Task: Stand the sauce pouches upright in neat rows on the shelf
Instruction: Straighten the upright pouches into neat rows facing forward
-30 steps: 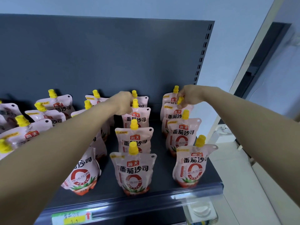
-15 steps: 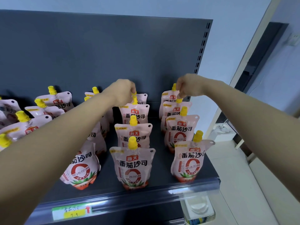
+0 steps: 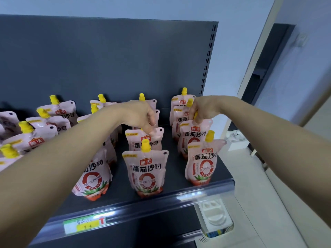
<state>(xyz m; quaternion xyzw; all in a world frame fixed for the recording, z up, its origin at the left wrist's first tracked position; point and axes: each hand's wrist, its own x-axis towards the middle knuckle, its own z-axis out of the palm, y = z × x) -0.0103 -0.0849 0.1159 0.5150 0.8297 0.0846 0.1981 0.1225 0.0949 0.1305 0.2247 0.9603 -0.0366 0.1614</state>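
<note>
1. Head camera looks down on a dark grey metal shelf [image 3: 179, 192] where pale pink spouted sauce pouches with yellow caps stand in rows running front to back.
2. We judge the task well advanced: the middle row, fronted by one upright pouch [image 3: 146, 173], and the right row, fronted by another [image 3: 201, 163], stand straight and evenly spaced.
3. At nine o'clock the job looks unfinished: a cluster of leaning pouches [image 3: 38, 128] tilts back at mixed angles and does not form clean lines.
4. The row just left of centre, with its front pouch [image 3: 93, 178] partly behind our forearm, also leans a little.
5. Our left hand [image 3: 141, 114] reaches in from eight o'clock, palm down, fingers curled, pinching the top edge of the second pouch in the middle row [image 3: 144, 140].
6. Our right hand [image 3: 203, 109] comes in from four o'clock, wrist bent down, fingers closed around the yellow spout of the second pouch in the right row [image 3: 195, 138].
7. Both arms are stretched well forward over the shelf's front rail.
8. A green and yellow price tag [image 3: 84, 225] sits on that rail at six o'clock.
</note>
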